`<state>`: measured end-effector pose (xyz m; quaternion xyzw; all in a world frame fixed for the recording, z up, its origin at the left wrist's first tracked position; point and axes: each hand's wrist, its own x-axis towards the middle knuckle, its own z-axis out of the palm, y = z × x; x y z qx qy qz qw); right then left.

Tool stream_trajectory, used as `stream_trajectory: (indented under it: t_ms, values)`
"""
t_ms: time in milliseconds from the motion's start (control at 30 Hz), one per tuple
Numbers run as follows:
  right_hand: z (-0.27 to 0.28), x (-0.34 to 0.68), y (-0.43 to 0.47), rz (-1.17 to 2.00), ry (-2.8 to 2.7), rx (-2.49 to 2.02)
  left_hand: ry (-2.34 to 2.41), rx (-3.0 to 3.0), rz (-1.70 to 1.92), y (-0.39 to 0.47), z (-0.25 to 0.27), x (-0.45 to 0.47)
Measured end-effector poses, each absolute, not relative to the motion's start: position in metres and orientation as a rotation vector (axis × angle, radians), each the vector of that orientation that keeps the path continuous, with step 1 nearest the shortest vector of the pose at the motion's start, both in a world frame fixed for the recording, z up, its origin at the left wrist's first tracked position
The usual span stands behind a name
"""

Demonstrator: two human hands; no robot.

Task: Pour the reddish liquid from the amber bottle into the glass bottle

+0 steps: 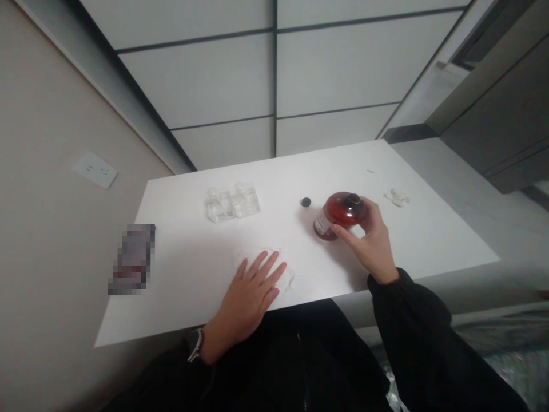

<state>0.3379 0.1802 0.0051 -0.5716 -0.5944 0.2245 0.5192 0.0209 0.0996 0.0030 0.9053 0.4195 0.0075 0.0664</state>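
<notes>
My right hand grips a rounded bottle of red-amber colour with a pale label on its side. The bottle's dark neck is uncapped, and it tilts a little over the table. A small black cap lies just left of the bottle. Fingers spread, my left hand rests flat on a thin white tissue near the table's front edge. Part of the tissue is hidden under the palm.
On the white table, clear glass-like containers stand at the back left. A crumpled white tissue lies at the right, with a small white scrap behind it. A blurred-out flat object lies at the left edge.
</notes>
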Motion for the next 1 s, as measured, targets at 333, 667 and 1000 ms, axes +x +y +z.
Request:
stream_trajectory:
  t_ms: [333, 667, 1000]
  values:
    - [0.005, 0.364, 0.178, 0.44, -1.383, -1.416, 1.291, 2.854, -0.027, 0.123, -0.002, 0.003]
    - [0.031, 0.386, 0.169, 0.262, -1.3, -1.375, 0.798, 2.802, 0.127, 0.147, 0.008, 0.176]
    - [0.047, 0.394, 0.16, 0.214, -1.275, -1.357, 0.736, 2.841, 0.127, 0.191, 0.001, 0.213]
